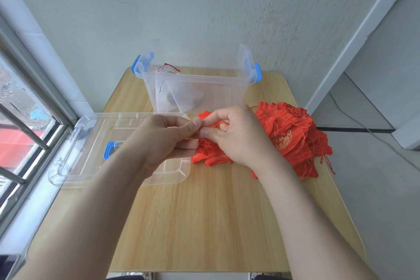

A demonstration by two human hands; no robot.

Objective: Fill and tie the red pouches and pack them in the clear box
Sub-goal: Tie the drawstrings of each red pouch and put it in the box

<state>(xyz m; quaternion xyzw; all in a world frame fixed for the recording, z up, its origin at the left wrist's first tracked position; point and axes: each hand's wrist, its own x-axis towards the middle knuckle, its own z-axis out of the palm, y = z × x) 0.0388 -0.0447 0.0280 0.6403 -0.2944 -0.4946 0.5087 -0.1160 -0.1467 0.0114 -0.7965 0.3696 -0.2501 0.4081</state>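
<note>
Head view is showing 2 hands over the worktop [204,223]: left hand [168,141] and right hand [241,136] are each pinching the drawstring [219,123] of a gathered red pouch [209,148], just before the clear box [193,77]. Pulling both ends evenly should be cinching the neck shut.

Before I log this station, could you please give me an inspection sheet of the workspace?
Surface: wooden table, light grain.
Job's things: clear box open at the far edge, pale bags inside; its lid flat on the left; pile of red pouches on the right.
Clutter: nothing seen.
Hands: left hand and right hand both pinch the drawstring of one red pouch.
Cables: one grey cable on the floor, right.
Surroundings: barred window left, pale wall behind.
</note>
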